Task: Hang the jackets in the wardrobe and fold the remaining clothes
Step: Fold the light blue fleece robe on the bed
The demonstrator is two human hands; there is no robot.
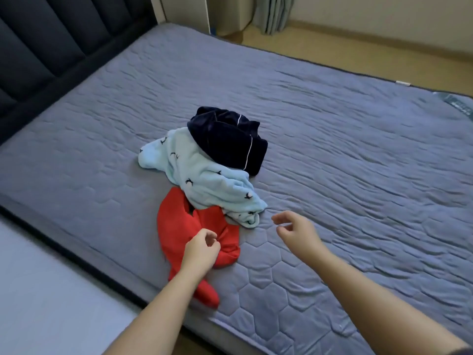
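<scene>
1. Your left hand (202, 248) sits low over the red garment (176, 221), fingers curled toward the thumb. Whether cloth is already pinched cannot be told. Your right hand (298, 230) hovers apart from it above the quilt, fingers loosely curled, holding nothing.
2. The red garment lies nearest, crumpled, with one end trailing to the bed edge under your left forearm. Judged thin, light and limp, so it will sag from a single pinch. Take it at two points along one hem or seam, one hand to each, then lift and shake it flat.
3. The light blue garment (204, 183), with small dark prints, overlaps the far edge of the red one. Its near end lies just beside your right hand. It looks fleecy: judged soft, bulkier and not slippery. Lifting the red piece may drag it along.
4. The navy garment (225, 139), with white piping, rests on the far end of the light blue one. It has a plush look and is judged the heaviest of the three. Whether it is a jacket cannot be told. Lift it clear before pulling the blue piece.
5. The bed (332, 149) has a grey quilted cover, judged firm enough to fold on.
6. The headboard (38, 47) stands far left, with a curtain (273, 11) beyond. No wardrobe is in view.
</scene>
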